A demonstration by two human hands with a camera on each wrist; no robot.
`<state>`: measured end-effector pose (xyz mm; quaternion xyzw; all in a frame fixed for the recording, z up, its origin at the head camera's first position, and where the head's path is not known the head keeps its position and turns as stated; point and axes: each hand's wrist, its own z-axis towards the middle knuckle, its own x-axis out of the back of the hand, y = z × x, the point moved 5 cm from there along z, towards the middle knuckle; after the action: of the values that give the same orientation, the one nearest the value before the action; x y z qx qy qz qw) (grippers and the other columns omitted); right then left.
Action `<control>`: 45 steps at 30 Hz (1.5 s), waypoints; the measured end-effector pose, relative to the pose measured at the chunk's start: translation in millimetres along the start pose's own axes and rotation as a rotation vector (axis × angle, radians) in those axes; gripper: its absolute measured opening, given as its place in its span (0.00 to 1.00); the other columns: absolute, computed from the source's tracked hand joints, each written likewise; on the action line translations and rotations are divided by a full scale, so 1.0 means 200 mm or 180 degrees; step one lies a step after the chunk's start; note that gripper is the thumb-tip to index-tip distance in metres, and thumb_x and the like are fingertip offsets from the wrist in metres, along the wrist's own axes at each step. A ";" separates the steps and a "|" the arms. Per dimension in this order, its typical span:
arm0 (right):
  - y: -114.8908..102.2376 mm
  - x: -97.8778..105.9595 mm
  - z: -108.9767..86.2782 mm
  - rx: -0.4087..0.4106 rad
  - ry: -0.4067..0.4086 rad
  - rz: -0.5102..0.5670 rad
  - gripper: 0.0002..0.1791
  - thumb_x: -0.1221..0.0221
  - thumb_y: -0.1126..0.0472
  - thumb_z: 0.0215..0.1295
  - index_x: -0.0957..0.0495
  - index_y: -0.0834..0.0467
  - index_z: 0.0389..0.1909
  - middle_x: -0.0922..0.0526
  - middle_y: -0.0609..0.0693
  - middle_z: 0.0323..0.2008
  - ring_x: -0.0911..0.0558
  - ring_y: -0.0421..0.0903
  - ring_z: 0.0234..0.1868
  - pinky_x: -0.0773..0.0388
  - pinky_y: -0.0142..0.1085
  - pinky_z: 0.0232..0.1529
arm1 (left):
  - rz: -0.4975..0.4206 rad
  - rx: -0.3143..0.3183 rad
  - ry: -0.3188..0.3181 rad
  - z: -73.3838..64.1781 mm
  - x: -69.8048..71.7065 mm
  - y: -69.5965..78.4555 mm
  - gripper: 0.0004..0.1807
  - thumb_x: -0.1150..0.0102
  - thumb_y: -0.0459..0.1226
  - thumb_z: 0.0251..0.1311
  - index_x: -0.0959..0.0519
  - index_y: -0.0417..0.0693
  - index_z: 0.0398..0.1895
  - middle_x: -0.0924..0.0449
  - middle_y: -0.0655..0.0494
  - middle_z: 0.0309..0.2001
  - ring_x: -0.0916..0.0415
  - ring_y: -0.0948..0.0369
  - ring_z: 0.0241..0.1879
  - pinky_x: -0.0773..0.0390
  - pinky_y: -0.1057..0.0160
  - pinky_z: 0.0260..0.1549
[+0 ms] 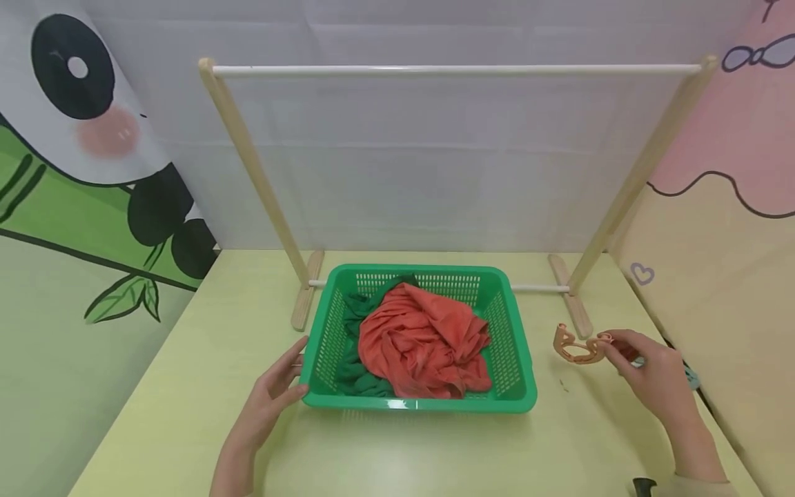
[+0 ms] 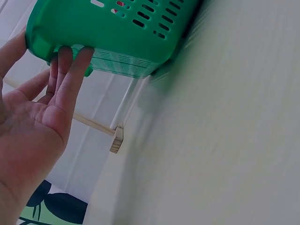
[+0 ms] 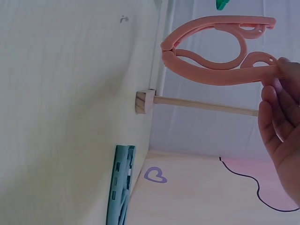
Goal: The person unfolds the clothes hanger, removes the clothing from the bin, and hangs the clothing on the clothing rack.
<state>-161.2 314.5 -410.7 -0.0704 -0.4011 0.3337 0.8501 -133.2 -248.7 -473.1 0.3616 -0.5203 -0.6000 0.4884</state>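
A green plastic basket [image 1: 419, 405] stands at the middle of the table, holding a crumpled red cloth [image 1: 428, 342] and a dark green cloth [image 1: 363, 373]. My left hand [image 1: 273, 393] is at its left side, thumb and fingers on the rim near the front corner. In the left wrist view, fingers reach under the lip of the basket [image 2: 103, 33]. On the right, my right hand [image 1: 649, 373] pinches one arm end of a peach folding clothes hanger [image 1: 579, 351], held above the table. The right wrist view shows the hanger [image 3: 211, 75] folded, its two arms close together.
A rack with a white top rod [image 1: 459, 70] and wooden legs [image 1: 254, 166] stands behind the basket. A teal plastic piece [image 3: 121, 185], perhaps another folded hanger, lies near the right wall, partly behind my right hand in the head view. Printed cloth walls enclose the table [image 1: 205, 359].
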 end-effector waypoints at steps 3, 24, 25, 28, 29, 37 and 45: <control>-0.02 0.03 0.02 0.0045 0.0102 0.0049 0.19 0.29 0.78 0.42 0.15 0.60 0.37 0.18 0.37 0.25 0.27 0.17 0.26 0.28 0.17 0.27 | -0.0047 0.0002 0.0021 0.01 -0.01 -0.01 0.35 0.52 0.24 0.68 0.49 0.38 0.77 0.25 0.60 0.57 0.25 0.70 0.57 0.28 0.75 0.58; -0.16 0.10 0.16 0.0144 0.0364 0.0415 0.13 0.30 0.77 0.47 0.15 0.62 0.34 0.18 0.34 0.25 0.27 0.21 0.23 0.29 0.14 0.29 | 0.0032 0.0268 0.0261 -0.01 0.00 -0.01 0.33 0.54 0.26 0.71 0.48 0.42 0.77 0.26 0.65 0.58 0.23 0.72 0.55 0.20 0.71 0.50; -0.17 0.10 0.17 0.0158 0.0386 0.0449 0.13 0.30 0.77 0.47 0.15 0.62 0.34 0.17 0.35 0.25 0.27 0.22 0.23 0.30 0.14 0.29 | 0.0055 0.0272 0.0275 -0.01 0.00 -0.01 0.33 0.54 0.26 0.71 0.47 0.42 0.77 0.26 0.65 0.57 0.23 0.72 0.55 0.20 0.71 0.49; -0.20 0.10 0.18 0.0201 0.0454 0.0543 0.12 0.30 0.76 0.48 0.15 0.62 0.34 0.17 0.35 0.25 0.27 0.24 0.22 0.30 0.15 0.28 | 0.0119 0.0269 0.0307 -0.03 0.00 0.00 0.33 0.52 0.26 0.70 0.45 0.41 0.76 0.25 0.66 0.56 0.22 0.73 0.54 0.19 0.72 0.48; -0.21 0.10 0.19 0.0215 0.0464 0.0569 0.12 0.30 0.76 0.47 0.15 0.63 0.33 0.17 0.36 0.25 0.27 0.24 0.22 0.31 0.15 0.28 | 0.0135 0.0257 0.0309 -0.03 0.00 0.00 0.33 0.52 0.25 0.70 0.45 0.40 0.76 0.25 0.66 0.56 0.22 0.73 0.54 0.19 0.72 0.47; -0.33 0.09 0.26 0.0257 0.0558 0.0731 0.07 0.30 0.72 0.52 0.15 0.63 0.33 0.19 0.33 0.25 0.28 0.23 0.23 0.32 0.16 0.29 | 0.0203 0.0164 0.0267 -0.01 -0.02 0.02 0.33 0.49 0.24 0.68 0.43 0.37 0.75 0.25 0.65 0.56 0.22 0.72 0.53 0.19 0.72 0.47; -0.35 0.02 0.30 0.0302 0.0539 0.0923 0.09 0.31 0.76 0.50 0.16 0.66 0.33 0.19 0.36 0.25 0.27 0.24 0.25 0.31 0.15 0.31 | 0.0254 0.0173 0.0285 -0.04 0.00 0.03 0.33 0.50 0.24 0.68 0.43 0.38 0.75 0.25 0.66 0.55 0.22 0.72 0.52 0.20 0.72 0.47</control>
<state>-166.7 254.3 -341.6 -0.1152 -0.2976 0.4643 0.8262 -123.8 -250.3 -469.4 0.3802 -0.5279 -0.5489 0.5248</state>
